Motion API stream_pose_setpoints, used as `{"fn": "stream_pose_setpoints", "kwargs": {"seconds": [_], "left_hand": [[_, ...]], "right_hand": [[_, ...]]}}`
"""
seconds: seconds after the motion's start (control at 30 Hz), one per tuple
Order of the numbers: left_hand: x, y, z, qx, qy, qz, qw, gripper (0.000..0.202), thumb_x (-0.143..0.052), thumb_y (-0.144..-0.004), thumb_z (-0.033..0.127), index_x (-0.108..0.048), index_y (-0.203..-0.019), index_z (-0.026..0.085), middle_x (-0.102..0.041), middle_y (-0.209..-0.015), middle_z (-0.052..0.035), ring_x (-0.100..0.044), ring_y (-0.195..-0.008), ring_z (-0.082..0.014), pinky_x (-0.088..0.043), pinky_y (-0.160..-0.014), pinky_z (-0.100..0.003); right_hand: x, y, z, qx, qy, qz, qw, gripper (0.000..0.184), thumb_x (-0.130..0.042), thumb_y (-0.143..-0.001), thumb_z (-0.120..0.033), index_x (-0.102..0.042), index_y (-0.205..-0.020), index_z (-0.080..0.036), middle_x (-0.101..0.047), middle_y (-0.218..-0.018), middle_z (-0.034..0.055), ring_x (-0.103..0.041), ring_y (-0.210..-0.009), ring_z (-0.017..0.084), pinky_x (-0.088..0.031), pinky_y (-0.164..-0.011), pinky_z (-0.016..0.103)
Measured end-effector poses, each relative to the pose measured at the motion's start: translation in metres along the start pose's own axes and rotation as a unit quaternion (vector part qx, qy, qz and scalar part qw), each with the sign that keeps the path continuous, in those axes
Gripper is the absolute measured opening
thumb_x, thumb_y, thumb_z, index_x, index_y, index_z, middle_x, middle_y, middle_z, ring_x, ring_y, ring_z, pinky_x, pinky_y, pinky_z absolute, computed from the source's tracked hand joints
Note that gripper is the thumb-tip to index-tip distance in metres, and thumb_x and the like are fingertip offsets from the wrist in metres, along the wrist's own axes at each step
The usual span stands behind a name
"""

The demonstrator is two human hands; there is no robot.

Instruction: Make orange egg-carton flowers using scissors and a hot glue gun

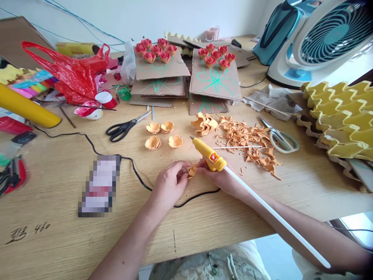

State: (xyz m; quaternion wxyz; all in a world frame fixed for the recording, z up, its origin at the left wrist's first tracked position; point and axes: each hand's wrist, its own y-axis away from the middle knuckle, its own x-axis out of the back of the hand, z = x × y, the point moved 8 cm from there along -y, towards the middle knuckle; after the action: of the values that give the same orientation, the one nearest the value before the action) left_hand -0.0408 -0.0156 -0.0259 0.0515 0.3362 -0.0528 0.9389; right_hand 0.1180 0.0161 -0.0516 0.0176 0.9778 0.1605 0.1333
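My left hand [173,177] is closed in a pinch on the edge of a small orange flower cup [192,171], which looks cut from egg-carton pulp. My right hand [217,177] is closed around a yellow glue gun [205,151], its grip hidden by the hand; the fingertips also reach the flower cup's right side. The nozzle points away to the upper left, and a long white glue stick [276,221] sticks out of the back over my right forearm. Just beyond the hands sit several orange petal cups [175,142], some apparently nested. A stack of uncut orange cups [204,123] lies beyond the nozzle.
Orange scraps [250,136] and white-handled scissors [282,140] lie to the right, black-handled scissors [125,127] to the left. A cord [136,175] runs past a blurred phone [100,184]. Red flowers [155,49] stand on cardboard at the back. Yellow egg trays [340,116] and a fan [326,42] are at right.
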Motion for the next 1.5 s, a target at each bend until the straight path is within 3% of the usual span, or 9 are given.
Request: {"fn": "stream_pose_setpoints", "kwargs": {"seconds": [0.2,0.5,0.73,0.93,1.13,1.33,1.5], "left_hand": [[-0.001,0.005,0.014,-0.032,-0.048,0.005,0.998,0.026,-0.061,-0.085,0.001,-0.068,-0.099,0.021,-0.072,-0.092,0.0000,-0.070,-0.082,-0.0161,-0.053,-0.074,-0.027],[-0.005,0.008,0.020,-0.062,-0.084,0.005,0.995,0.019,-0.062,-0.086,0.003,-0.068,-0.093,0.020,-0.063,-0.090,-0.0007,-0.064,-0.075,-0.0148,-0.050,-0.069,-0.026],[-0.009,0.007,0.020,-0.080,-0.080,-0.004,0.994,0.021,-0.061,-0.086,0.003,-0.067,-0.095,0.021,-0.067,-0.088,-0.0014,-0.066,-0.080,-0.0177,-0.051,-0.073,-0.029],[-0.008,0.004,0.018,-0.072,-0.057,-0.021,0.996,0.025,-0.059,-0.083,0.000,-0.068,-0.094,0.020,-0.071,-0.089,-0.0012,-0.069,-0.081,-0.0177,-0.052,-0.075,-0.029],[-0.009,0.003,0.014,-0.066,-0.027,-0.028,0.997,0.026,-0.064,-0.082,0.001,-0.070,-0.097,0.020,-0.074,-0.090,-0.0006,-0.070,-0.078,-0.0160,-0.052,-0.073,-0.026],[-0.012,0.006,0.017,-0.082,-0.109,-0.025,0.990,0.019,-0.067,-0.088,0.010,-0.070,-0.102,0.022,-0.072,-0.092,-0.0025,-0.069,-0.082,-0.0185,-0.050,-0.072,-0.028],[-0.013,0.006,0.018,-0.077,-0.154,-0.026,0.985,0.019,-0.065,-0.090,0.014,-0.072,-0.105,0.023,-0.066,-0.095,-0.0031,-0.065,-0.072,-0.0161,-0.049,-0.067,-0.028]], "right_hand": [[0.002,0.007,-0.010,0.024,0.016,-0.004,1.000,0.011,-0.067,-0.083,-0.026,-0.060,-0.091,-0.021,-0.069,-0.083,0.0009,-0.065,-0.074,0.018,-0.050,-0.068,0.031],[0.001,0.012,-0.012,0.045,0.060,-0.001,0.997,0.010,-0.066,-0.082,-0.023,-0.059,-0.090,-0.022,-0.070,-0.084,-0.0007,-0.066,-0.075,0.017,-0.050,-0.068,0.030],[-0.001,0.017,-0.015,0.059,0.084,-0.010,0.995,0.013,-0.064,-0.080,-0.019,-0.053,-0.088,-0.022,-0.065,-0.082,-0.0011,-0.063,-0.073,0.017,-0.046,-0.067,0.029],[-0.004,0.019,-0.015,0.097,0.112,0.013,0.989,0.020,-0.065,-0.082,-0.025,-0.045,-0.086,-0.024,-0.058,-0.081,-0.0029,-0.058,-0.072,0.016,-0.043,-0.064,0.027],[-0.007,0.019,-0.014,0.081,0.122,0.018,0.989,0.016,-0.062,-0.083,-0.023,-0.047,-0.084,-0.024,-0.059,-0.080,-0.0016,-0.059,-0.071,0.016,-0.044,-0.066,0.028],[-0.006,0.020,-0.011,0.081,0.107,0.022,0.991,0.012,-0.061,-0.083,-0.021,-0.051,-0.089,-0.023,-0.063,-0.081,-0.0010,-0.061,-0.071,0.017,-0.045,-0.067,0.029],[-0.005,0.020,-0.009,0.081,0.111,0.025,0.990,0.009,-0.060,-0.085,-0.024,-0.052,-0.090,-0.023,-0.065,-0.084,0.0000,-0.061,-0.073,0.017,-0.046,-0.068,0.030]]}}
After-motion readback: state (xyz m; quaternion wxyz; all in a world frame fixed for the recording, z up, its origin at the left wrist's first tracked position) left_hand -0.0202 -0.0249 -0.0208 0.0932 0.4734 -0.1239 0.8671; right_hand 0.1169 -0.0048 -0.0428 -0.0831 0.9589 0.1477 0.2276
